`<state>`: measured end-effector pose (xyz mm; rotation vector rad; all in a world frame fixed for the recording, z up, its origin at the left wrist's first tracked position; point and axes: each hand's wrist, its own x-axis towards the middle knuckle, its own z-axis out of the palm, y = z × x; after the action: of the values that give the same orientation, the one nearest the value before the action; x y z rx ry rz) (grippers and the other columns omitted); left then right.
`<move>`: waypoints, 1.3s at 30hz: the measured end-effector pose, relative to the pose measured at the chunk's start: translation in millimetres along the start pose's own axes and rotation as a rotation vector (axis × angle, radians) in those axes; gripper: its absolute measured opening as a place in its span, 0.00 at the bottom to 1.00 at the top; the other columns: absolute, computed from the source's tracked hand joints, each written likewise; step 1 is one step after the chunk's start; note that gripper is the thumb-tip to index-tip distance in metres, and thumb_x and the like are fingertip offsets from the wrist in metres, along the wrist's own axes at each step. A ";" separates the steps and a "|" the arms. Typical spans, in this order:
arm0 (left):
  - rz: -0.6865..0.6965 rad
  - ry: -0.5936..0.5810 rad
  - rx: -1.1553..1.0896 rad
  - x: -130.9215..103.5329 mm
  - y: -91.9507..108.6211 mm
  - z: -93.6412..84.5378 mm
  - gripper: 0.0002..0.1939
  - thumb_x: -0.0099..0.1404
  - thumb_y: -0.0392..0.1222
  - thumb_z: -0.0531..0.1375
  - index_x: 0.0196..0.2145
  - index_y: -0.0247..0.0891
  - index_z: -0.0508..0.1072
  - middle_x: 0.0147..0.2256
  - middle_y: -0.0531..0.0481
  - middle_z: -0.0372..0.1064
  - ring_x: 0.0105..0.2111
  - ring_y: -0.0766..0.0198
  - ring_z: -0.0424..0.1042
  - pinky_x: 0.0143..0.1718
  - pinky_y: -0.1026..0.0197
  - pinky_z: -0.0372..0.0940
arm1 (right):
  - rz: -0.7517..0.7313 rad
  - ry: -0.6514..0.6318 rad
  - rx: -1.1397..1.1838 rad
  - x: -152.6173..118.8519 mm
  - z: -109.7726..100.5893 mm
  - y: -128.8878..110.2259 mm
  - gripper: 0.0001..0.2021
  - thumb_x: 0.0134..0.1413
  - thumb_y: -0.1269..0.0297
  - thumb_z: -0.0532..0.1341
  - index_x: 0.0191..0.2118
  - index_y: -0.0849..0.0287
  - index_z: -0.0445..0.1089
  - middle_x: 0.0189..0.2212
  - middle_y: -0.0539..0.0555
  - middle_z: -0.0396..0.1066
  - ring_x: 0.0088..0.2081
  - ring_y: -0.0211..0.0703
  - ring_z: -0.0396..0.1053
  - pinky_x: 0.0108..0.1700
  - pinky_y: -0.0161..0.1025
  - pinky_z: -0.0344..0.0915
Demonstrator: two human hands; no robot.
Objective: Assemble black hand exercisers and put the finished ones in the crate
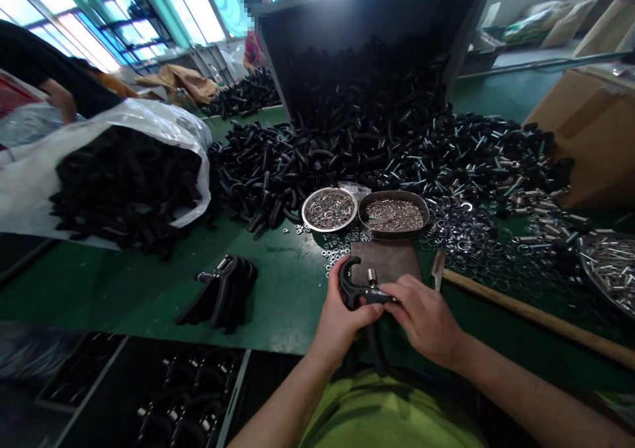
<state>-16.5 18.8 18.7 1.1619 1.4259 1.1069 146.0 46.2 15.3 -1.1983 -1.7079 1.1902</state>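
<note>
My left hand (340, 315) is closed around a black hooked hand grip (350, 292), its curved end pointing up and its long handle hanging down toward my lap. A short metal coil spring (372, 276) stands up from the grip. My right hand (429, 319) pinches the slim right end of the same piece; whether a small part is also between those fingertips is hidden. Just behind the hands lies a flat metal plate (387, 261) on the green table (282, 296). Several similar black grips (223, 292) with metal fittings are stacked to the left.
Behind the plate stand a round dish of rings (330, 210) and an oval tin of small metal parts (394, 215). A wooden-handled hammer (536, 312) lies at right. Black parts (317, 157) are heaped behind, beside a white bag (198, 137) and cardboard box (585, 130). Other people are beyond.
</note>
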 end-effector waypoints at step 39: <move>0.321 0.077 0.086 29.4 21.4 -20.6 0.17 0.57 0.52 0.60 0.42 0.43 0.65 0.46 0.45 0.68 0.47 0.54 0.66 0.49 0.49 0.63 | -0.013 -0.499 -0.833 98.8 -42.6 1.7 0.13 0.58 0.56 0.53 0.30 0.54 0.72 0.30 0.55 0.74 0.33 0.48 0.70 0.32 0.39 0.57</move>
<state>-37.0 49.2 38.8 1.4603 1.3871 1.3331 155.0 152.2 31.9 -1.4059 -2.7441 0.8046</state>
